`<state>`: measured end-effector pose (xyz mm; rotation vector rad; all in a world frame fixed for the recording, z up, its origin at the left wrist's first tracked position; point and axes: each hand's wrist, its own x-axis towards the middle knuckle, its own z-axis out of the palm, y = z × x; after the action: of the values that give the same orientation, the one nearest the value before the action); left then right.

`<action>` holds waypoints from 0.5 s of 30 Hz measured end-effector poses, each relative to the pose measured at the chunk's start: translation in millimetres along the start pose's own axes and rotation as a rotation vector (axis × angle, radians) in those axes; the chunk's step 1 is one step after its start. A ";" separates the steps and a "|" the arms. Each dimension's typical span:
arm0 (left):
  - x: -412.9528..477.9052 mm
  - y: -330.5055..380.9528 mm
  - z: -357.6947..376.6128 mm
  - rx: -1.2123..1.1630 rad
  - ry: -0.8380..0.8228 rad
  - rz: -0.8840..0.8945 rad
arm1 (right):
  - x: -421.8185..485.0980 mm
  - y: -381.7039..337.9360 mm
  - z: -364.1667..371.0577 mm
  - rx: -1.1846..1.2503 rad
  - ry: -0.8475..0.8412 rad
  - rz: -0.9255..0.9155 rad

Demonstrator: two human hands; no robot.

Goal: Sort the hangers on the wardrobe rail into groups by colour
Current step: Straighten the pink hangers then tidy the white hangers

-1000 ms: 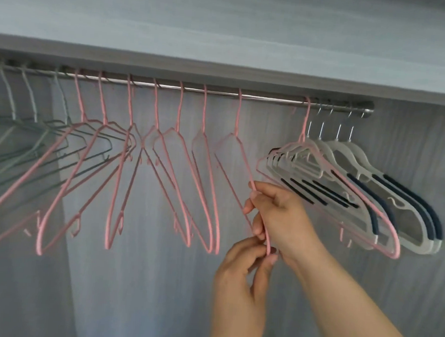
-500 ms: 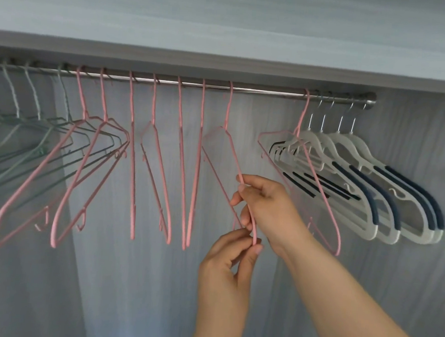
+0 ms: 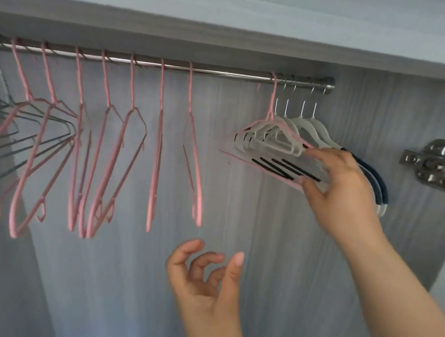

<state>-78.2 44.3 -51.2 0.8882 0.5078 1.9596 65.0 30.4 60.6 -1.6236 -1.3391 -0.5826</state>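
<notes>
Curling round a lone pink wire hanger (image 3: 255,165) and the white plastic hangers (image 3: 277,143) bunched against it, the right hand (image 3: 342,191) is raised near the steel rail's (image 3: 222,72) right end. The left hand (image 3: 204,281) is held lower, loosely curled and holding nothing. Other pink hangers (image 3: 156,151) are spread leftward along the rail.

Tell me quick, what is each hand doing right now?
Left hand: open, fingers loosely curled, holding nothing.
Right hand: gripping the pink hanger among the white hangers.

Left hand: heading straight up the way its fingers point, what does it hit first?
Probably the lower end of the nearest pink hanger, directly above the left hand; depth is unclear.
</notes>
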 end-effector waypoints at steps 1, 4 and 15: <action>-6.1 -3.8 4.3 -0.011 -0.024 -0.075 | -0.6 3.8 -3.0 -0.006 0.022 -0.005; -16.6 -13.3 20.9 0.028 -0.254 -0.312 | -1.4 12.1 -13.8 -0.096 0.138 -0.047; -0.4 -24.9 84.6 0.085 -0.620 -0.395 | 24.9 32.0 0.1 -0.235 -0.193 0.061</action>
<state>-0.3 57.0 -11.8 1.2739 0.3632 1.2302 102.3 43.5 69.6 -1.9461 -1.3949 -0.5754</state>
